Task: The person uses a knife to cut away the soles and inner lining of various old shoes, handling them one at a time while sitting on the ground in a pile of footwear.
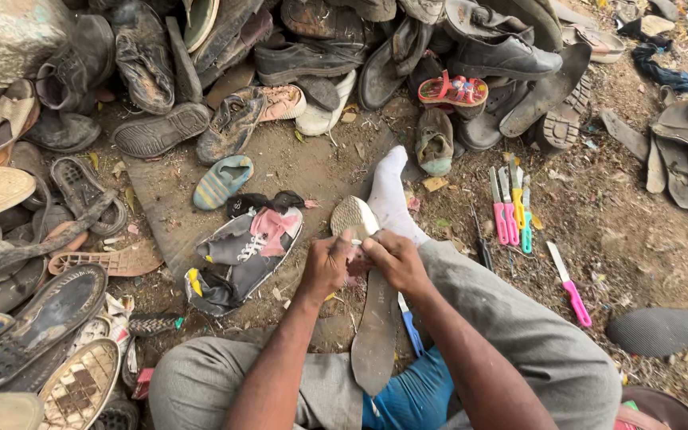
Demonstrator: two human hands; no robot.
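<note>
Head view: left hand and right hand both clamped on worn, grey-brown, dirt-caked shoe sole.

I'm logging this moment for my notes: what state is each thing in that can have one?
Left hand: closed on the shoe sole.
Right hand: closed on the shoe sole.
Shoe sole: detached, held up over the lap, both hands gripping it near its pale far end.
Sneaker: torn open, lying flat on the board.
Striped slipper: whole, lying on the board.
Small knives: lying loose on the dirt, unused.
Shoe pile: worn, heaped up.
</note>
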